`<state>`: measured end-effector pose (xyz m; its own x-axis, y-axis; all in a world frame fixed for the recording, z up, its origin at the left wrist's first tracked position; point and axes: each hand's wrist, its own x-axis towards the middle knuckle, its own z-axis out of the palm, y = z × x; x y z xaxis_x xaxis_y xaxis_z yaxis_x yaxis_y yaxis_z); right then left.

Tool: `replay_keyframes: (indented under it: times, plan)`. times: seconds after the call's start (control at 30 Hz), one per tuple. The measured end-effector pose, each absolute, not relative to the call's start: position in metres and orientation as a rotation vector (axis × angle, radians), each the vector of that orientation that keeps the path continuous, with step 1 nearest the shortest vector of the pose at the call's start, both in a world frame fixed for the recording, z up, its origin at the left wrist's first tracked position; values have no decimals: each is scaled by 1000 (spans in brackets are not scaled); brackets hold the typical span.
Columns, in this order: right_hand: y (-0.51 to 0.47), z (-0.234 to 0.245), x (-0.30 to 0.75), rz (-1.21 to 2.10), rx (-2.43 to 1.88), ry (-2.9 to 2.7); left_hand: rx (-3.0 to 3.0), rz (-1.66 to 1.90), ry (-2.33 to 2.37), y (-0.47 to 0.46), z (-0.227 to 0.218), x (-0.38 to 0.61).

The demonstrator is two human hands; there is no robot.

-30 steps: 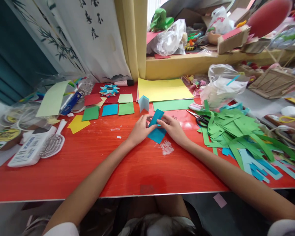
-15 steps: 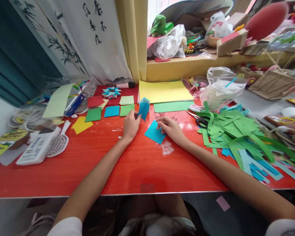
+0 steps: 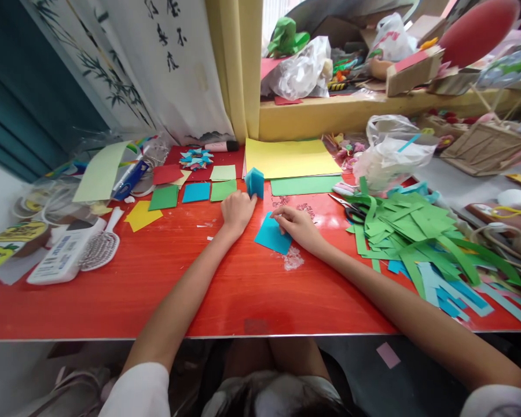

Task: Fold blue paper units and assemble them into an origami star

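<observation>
My left hand (image 3: 238, 209) reaches forward on the red table (image 3: 226, 289), its fingers curled. Its fingertips pinch the bottom of a folded blue paper piece (image 3: 255, 182) that stands upright next to a yellow sheet (image 3: 289, 157). My right hand (image 3: 297, 223) rests on the table just right of centre. Its closed fingers hold the upper right edge of a flat blue paper square (image 3: 269, 234). A patch of white residue (image 3: 293, 259) lies just below that square.
Black-handled scissors (image 3: 351, 209) lie right of my right hand, beside a heap of green and blue paper strips (image 3: 412, 231). Small coloured squares (image 3: 195, 191) and a paper star (image 3: 194, 157) sit at the back left. A hairbrush (image 3: 99, 249) and a white device (image 3: 63, 258) lie far left.
My left hand carried the folded blue piece away from the square, forward to the spot by the yellow sheet. My right hand stayed on the blue square, which now lies flat.
</observation>
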<state>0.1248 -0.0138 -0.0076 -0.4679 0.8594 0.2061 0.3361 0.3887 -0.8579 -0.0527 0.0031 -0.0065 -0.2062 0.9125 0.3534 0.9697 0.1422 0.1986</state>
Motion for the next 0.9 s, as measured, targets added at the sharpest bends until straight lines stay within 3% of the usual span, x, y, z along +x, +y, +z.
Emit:
replay_keyframes:
  times: [0.33, 0.6, 0.9]
  plan:
    - [-15, -5, 125, 1135, -985, -1730, -1885, -487, -2251, -16, 3, -56]
    - [1, -10, 130, 1259, -938, -1286, -2852, -555, -1576, -34, 14, -34]
    - [3, -11, 130, 1282, -920, -1287, -3082, -395, -1773, -29, 20, -42]
